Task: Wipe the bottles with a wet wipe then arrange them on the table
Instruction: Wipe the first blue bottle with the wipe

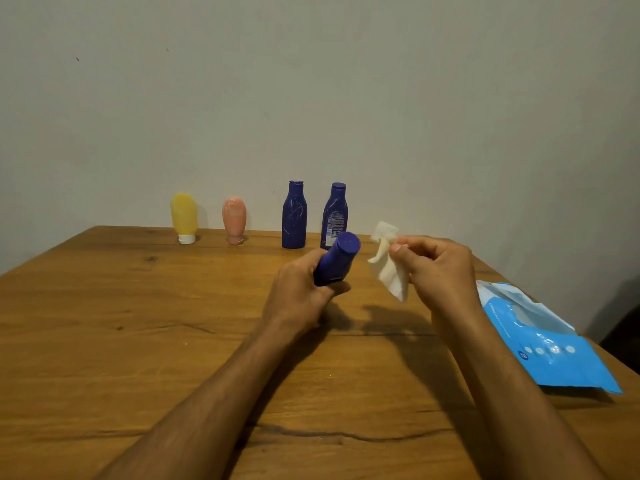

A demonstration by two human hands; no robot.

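Wood-grain worktop (138, 323) carries all items. The left hand (298, 292) grips a blue bottle (337, 259) above the worktop centre, fingers curled round its lower body. The bottle's long axis tilts up, far and slightly right, its exposed round end pointing toward the far row. The right hand (440, 271) pinches a crumpled white wipe (389, 271) between thumb and fingertips, with the loose end hanging down. The wipe lies just right of the bottle's exposed end, near it but apart, with nothing between them. The right hand is nearer that end, so the coming move is judged to be a short leftward pass of the wipe onto the bottle. Along the far edge stand a yellow tube (184, 218) and a pink tube (234, 220), both cap-down. Right of them are the left standing bottle (294, 216) and the right standing bottle (334, 213), the latter partly hidden behind the held one. An open wipe pack (550, 341) lies near right, clear of both hands.
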